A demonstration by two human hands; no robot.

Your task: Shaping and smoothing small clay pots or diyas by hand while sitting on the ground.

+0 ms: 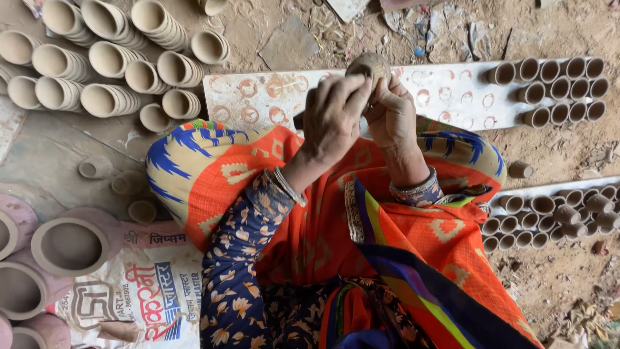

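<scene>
The long white board (445,90) stained with rust-coloured rings lies on the dirt floor, with stacked pale clay cups (110,58) to one side. Above it, the left hand (332,119) and right hand (391,116) close together around a small round grey-brown clay cup (368,64). A light, even grip suits it; the clay is possibly unfired, matte and dusty.
</scene>
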